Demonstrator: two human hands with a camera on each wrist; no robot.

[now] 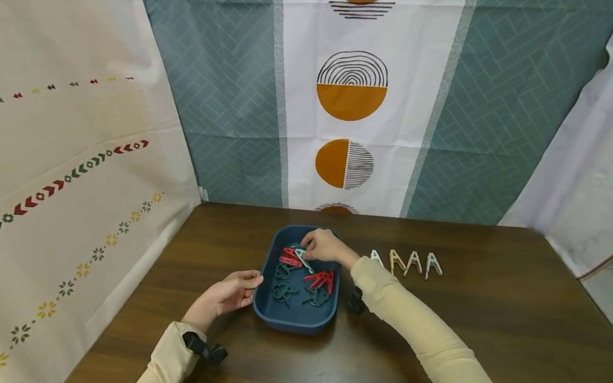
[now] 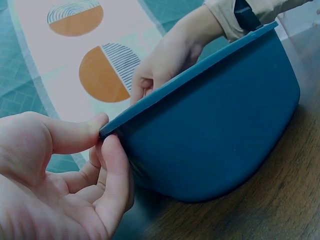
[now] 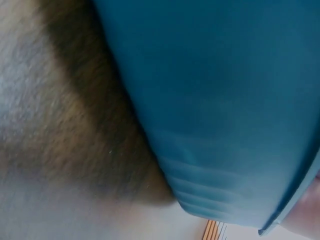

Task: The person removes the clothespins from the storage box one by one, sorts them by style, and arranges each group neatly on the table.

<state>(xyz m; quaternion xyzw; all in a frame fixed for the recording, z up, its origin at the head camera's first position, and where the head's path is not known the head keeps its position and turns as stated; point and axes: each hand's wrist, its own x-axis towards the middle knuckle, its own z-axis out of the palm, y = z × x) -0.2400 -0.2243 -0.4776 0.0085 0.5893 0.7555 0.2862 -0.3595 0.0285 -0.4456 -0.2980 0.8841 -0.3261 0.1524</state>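
A dark blue plastic basin [image 1: 295, 325] stands on the table. My left hand [image 1: 233, 293] pinches its left rim between thumb and fingers, as the left wrist view shows close up. My right hand [image 1: 326, 245] reaches over the far right rim into the basin. Its fingertips pinch a pale mint clothespin [image 1: 303, 260]. Beside that lie red clothespins [image 1: 291, 257], with more red clothespins [image 1: 322, 281] at the right wall. Several dark green round clips [image 1: 283, 292] lie on the basin's floor. The right wrist view shows mostly the basin's outer wall [image 3: 215, 110]; the fingertips are hidden there.
To the right of the basin, a row of several white and beige clothespins [image 1: 413, 262] lies on the brown wooden table [image 1: 491, 329]. My right forearm passes just in front of them. A patterned cloth [image 1: 343, 176] hangs behind the table's back edge.
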